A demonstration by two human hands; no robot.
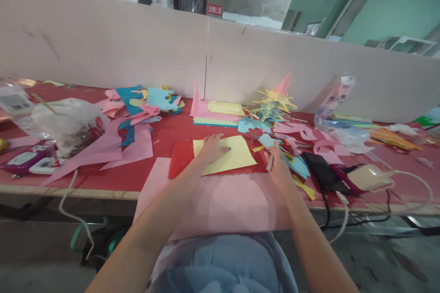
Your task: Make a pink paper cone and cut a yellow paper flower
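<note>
My left hand (pixel 211 147) lies flat, fingers spread, on a yellow paper sheet (pixel 237 153). That sheet rests on a red sheet (pixel 178 160), which overlaps a large pink sheet (pixel 220 201) hanging over the table's front edge. My right hand (pixel 277 165) is closed around a thin pen-like stick (pixel 270 161), just right of the yellow sheet, beside small blue paper scraps (pixel 266 140).
The red table (pixel 113 178) is strewn with pink, blue and yellow paper cuttings (pixel 137 110). A plastic bag (pixel 65 121) and a purple-white device (pixel 29 159) lie left. A black pouch (pixel 321 171), cables and a packet (pixel 335 96) lie right. A beige partition (pixel 206 50) stands behind.
</note>
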